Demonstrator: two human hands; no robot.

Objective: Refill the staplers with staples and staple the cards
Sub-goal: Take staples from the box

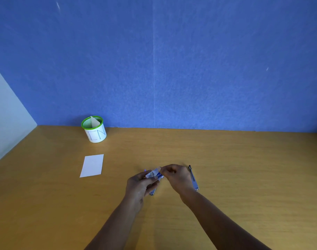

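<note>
My left hand (138, 184) grips a small blue-and-white staple box (154, 174) above the wooden table. My right hand (175, 175) has its fingers curled at the box's upper right end and pinches it there. A metal stapler (193, 178) lies on the table just right of my right hand, its black tip pointing away from me. Part of a second metal piece (152, 192) shows under my left hand; most of it is hidden. A white card (92, 165) lies flat to the left.
A white cup with a green rim (95, 129) stands at the back left near the blue wall, with a card sticking out of it. A pale side panel (8, 112) borders the table (244, 168) on the left.
</note>
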